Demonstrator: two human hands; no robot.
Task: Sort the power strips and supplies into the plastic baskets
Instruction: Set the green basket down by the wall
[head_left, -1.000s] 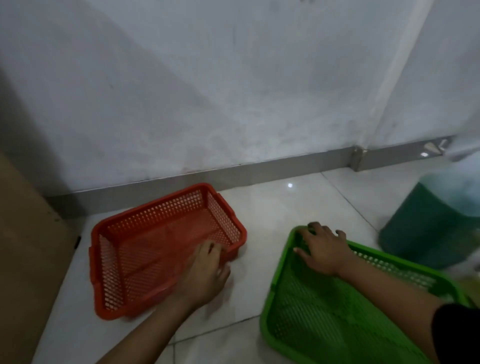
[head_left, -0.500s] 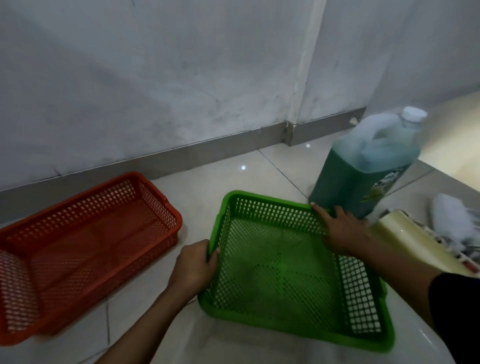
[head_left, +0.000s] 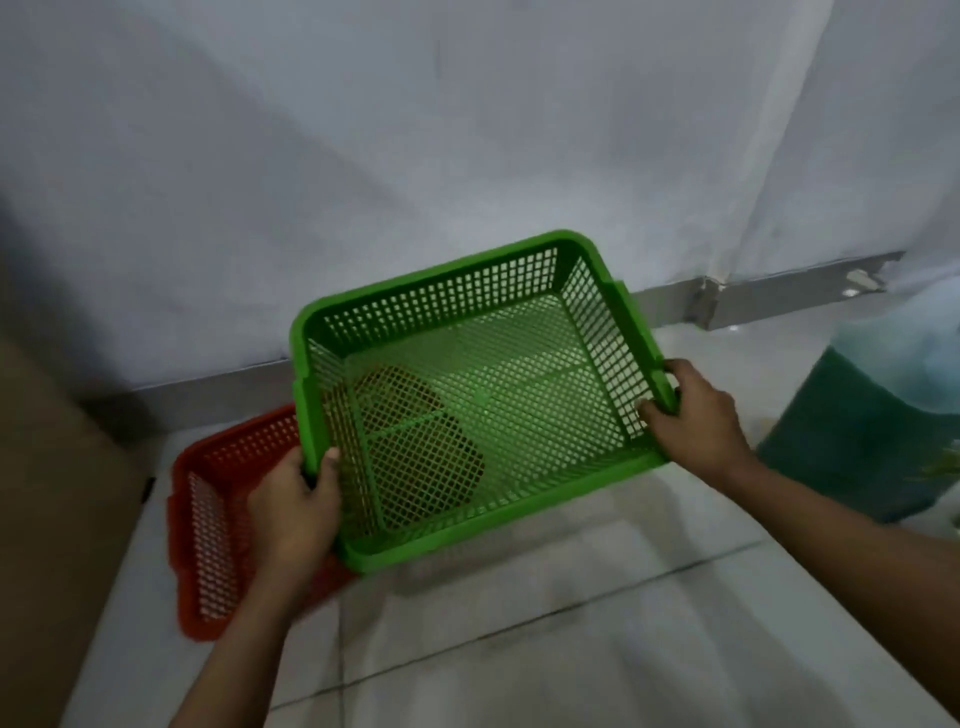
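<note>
An empty green plastic basket (head_left: 447, 275) hangs in the air above the floor, tilted with its far side up. My left hand (head_left: 293, 506) grips its left rim and my right hand (head_left: 696, 415) grips its right rim. An empty red basket (head_left: 208, 525) lies on the tiled floor at the left, partly under the green one and partly seen through its mesh. No power strips are in view.
A large jug of green liquid (head_left: 862, 426) stands on the floor at the right. A white wall with a grey skirting (head_left: 779, 299) runs behind. A brown cardboard surface (head_left: 57, 493) fills the left edge.
The green basket rested on the floor beside the jug; both hands have lifted it and carried it left, over the red basket's right part. The view has swung back left.
</note>
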